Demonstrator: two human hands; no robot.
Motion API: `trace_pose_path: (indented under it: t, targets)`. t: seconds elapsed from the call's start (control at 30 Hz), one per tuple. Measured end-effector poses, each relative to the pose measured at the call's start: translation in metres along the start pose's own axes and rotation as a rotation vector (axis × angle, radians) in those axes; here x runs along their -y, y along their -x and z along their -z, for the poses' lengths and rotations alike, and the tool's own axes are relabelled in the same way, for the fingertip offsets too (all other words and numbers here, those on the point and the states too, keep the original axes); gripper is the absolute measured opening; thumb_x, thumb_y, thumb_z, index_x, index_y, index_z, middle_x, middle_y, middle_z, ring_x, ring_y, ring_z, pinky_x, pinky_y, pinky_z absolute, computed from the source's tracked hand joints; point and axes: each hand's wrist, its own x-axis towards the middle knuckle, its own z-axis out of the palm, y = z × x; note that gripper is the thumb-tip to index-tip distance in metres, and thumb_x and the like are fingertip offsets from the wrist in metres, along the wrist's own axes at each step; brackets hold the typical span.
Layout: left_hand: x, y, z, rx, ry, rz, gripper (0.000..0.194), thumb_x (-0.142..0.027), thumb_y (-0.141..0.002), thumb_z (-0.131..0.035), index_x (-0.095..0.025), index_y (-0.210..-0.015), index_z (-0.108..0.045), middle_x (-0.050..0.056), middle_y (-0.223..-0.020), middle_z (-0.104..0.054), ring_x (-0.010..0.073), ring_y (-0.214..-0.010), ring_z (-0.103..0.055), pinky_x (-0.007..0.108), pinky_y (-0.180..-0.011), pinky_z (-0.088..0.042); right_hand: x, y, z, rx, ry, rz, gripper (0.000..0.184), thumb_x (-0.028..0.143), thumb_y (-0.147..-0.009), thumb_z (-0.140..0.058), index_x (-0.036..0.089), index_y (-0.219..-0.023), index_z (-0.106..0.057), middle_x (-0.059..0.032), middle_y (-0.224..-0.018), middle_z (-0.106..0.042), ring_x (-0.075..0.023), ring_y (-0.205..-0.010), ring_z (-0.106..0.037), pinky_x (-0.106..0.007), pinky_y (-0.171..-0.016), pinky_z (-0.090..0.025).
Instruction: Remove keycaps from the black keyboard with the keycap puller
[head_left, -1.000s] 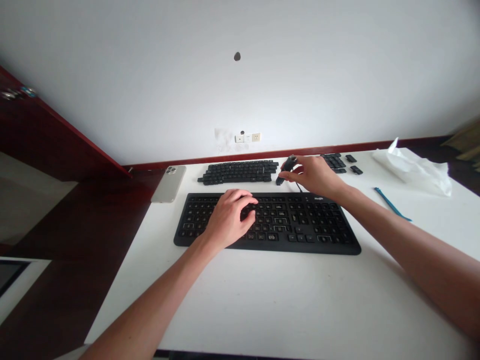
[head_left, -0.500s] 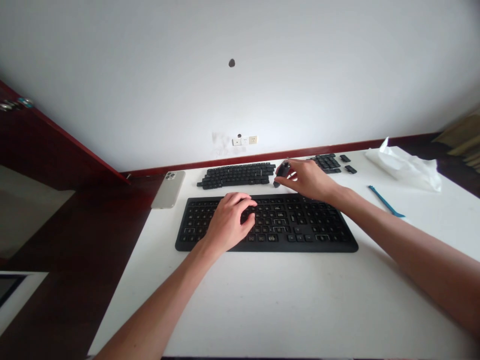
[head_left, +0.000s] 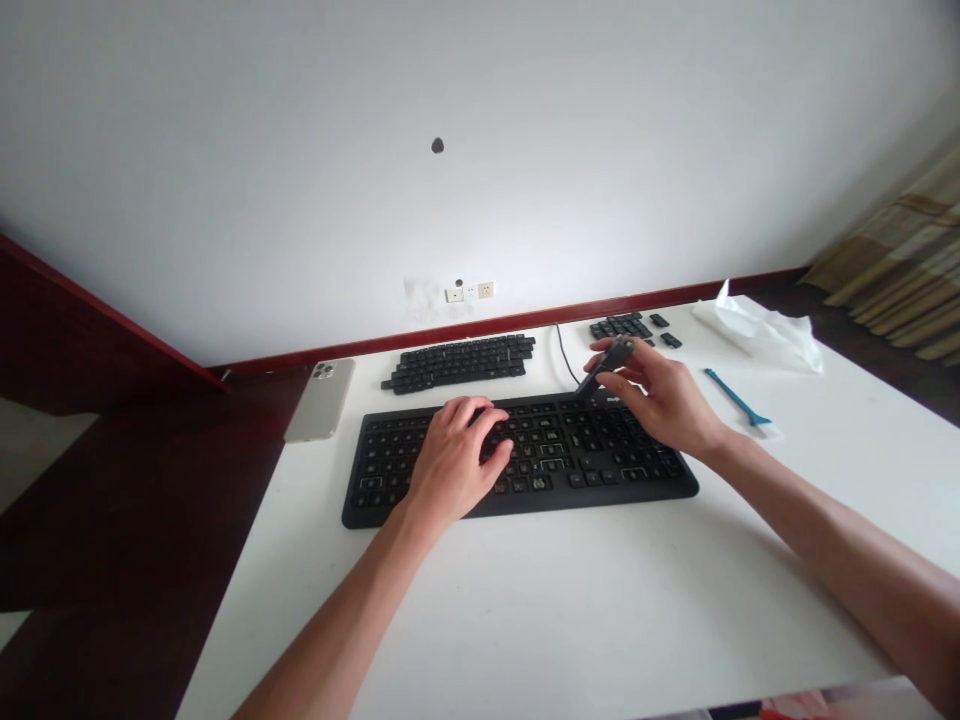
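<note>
A black keyboard base (head_left: 645,470) with its keycaps off lies across the white table (head_left: 555,620). My left hand (head_left: 454,460) rests palm down on the keyboard's middle left, fingers curled onto it. Above the keyboard's upper right part, my right hand (head_left: 660,395) pinches a small dark tool (head_left: 604,365), which points down and left toward the keyboard's top edge. Removed black keycaps (head_left: 459,362) lie in ordered rows behind the keyboard. A second smaller group of keycaps (head_left: 626,327) lies further right.
A silver phone (head_left: 319,400) lies face down at the table's left edge. A blue plastic pry tool (head_left: 735,397) and a crumpled white tissue (head_left: 757,332) are at the right. A black cable (head_left: 562,355) runs back from the keyboard. Dark red floor lies left of the table.
My right hand has lifted the dark tool from behind the keyboard and brought it nearer, over the keyboard's upper right. The camera view has swung right. My left hand stays put.
</note>
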Motion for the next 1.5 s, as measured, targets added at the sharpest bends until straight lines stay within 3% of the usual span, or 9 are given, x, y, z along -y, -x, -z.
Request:
trace_pose_path:
  t: [0.2,0.4,0.63,0.7,0.83,0.97,1.1,1.23,1.5]
  targets:
    - [-0.001,0.000,-0.003,0.093,-0.065,-0.042,0.039,-0.036,-0.107,-0.057,-0.024,-0.144,-0.061,0.008,-0.156,-0.057,0.0319,-0.144,-0.052,0.055,-0.121,-0.043,-0.004,0.003,-0.006,0.066,0.129,0.052,0.025,0.043,-0.103,-0.060,0.025,-0.117,-0.070,-0.0071,-0.118,-0.079,-0.0279,-0.095,-0.077,-0.045,-0.089,-0.062]
    - [0.002,-0.001,-0.004,0.095,-0.082,-0.082,0.042,-0.033,-0.105,-0.058,-0.020,-0.146,-0.061,0.008,-0.159,-0.056,0.0324,-0.146,-0.051,0.055,-0.123,-0.043,0.005,0.005,-0.008,0.154,0.106,0.017,0.025,0.045,-0.103,-0.061,0.024,-0.113,-0.071,-0.0061,-0.113,-0.080,-0.0271,-0.099,-0.076,-0.043,-0.089,-0.061]
    - [0.003,0.005,-0.004,-0.065,0.040,-0.189,0.025,-0.018,-0.102,-0.056,-0.020,-0.118,-0.076,0.006,-0.124,-0.077,0.0265,-0.120,-0.068,0.049,-0.107,-0.057,0.012,0.007,-0.012,0.166,0.050,0.008,0.025,0.044,-0.101,-0.065,0.024,-0.115,-0.071,-0.0065,-0.113,-0.079,-0.0259,-0.096,-0.076,-0.042,-0.089,-0.063]
    - [0.003,0.007,-0.005,-0.083,0.054,-0.224,0.023,-0.018,-0.100,-0.060,-0.019,-0.115,-0.077,0.006,-0.120,-0.078,0.0256,-0.114,-0.069,0.047,-0.103,-0.059,0.008,0.009,-0.012,0.134,-0.042,-0.030,0.027,0.045,-0.097,-0.072,0.024,-0.115,-0.072,-0.0068,-0.111,-0.079,-0.0260,-0.096,-0.076,-0.042,-0.089,-0.063]
    - [0.002,0.007,-0.004,-0.116,0.058,-0.275,0.021,-0.021,-0.101,-0.062,-0.019,-0.117,-0.075,0.005,-0.116,-0.079,0.0238,-0.108,-0.071,0.043,-0.097,-0.061,0.002,0.010,-0.013,0.059,-0.465,-0.171,0.034,0.048,-0.092,-0.079,0.025,-0.116,-0.072,-0.0072,-0.106,-0.079,-0.0222,-0.086,-0.076,-0.035,-0.077,-0.065]
    - [-0.003,0.007,0.001,-0.191,0.078,-0.335,0.030,-0.031,-0.103,-0.066,-0.019,-0.131,-0.067,0.004,-0.111,-0.080,0.0214,-0.099,-0.074,0.039,-0.091,-0.061,0.009,0.011,-0.017,0.140,-0.745,-0.312,0.035,0.047,-0.088,-0.084,0.023,-0.112,-0.074,-0.0081,-0.102,-0.079,-0.0200,-0.084,-0.076,-0.029,-0.071,-0.065]
    - [-0.013,0.010,0.002,-0.222,0.206,-0.322,0.040,-0.044,-0.101,-0.070,-0.021,-0.133,-0.065,0.002,-0.105,-0.080,0.0184,-0.091,-0.075,0.034,-0.087,-0.060,0.021,0.016,-0.023,0.298,-0.840,-0.340,0.032,0.039,-0.088,-0.085,0.020,-0.111,-0.074,-0.0081,-0.100,-0.079,-0.0194,-0.083,-0.076,-0.029,-0.071,-0.066]
    - [-0.020,0.014,-0.002,-0.153,0.310,-0.260,0.038,-0.053,-0.099,-0.070,-0.023,-0.124,-0.069,0.003,-0.105,-0.081,0.0178,-0.090,-0.077,0.032,-0.085,-0.060,0.026,0.023,-0.028,0.476,-0.883,-0.301,0.030,0.034,-0.090,-0.084,0.018,-0.114,-0.072,-0.0078,-0.098,-0.079,-0.0178,-0.077,-0.076,-0.030,-0.072,-0.066]
    - [-0.023,0.014,-0.002,-0.128,0.327,-0.255,0.030,-0.050,-0.100,-0.070,-0.021,-0.108,-0.072,0.002,-0.095,-0.080,0.0173,-0.083,-0.076,0.031,-0.080,-0.057,0.033,0.025,-0.029,0.535,-0.927,-0.305,0.030,0.030,-0.090,-0.084,0.017,-0.112,-0.069,-0.0077,-0.098,-0.080,-0.0140,-0.071,-0.075,-0.025,-0.066,-0.065]
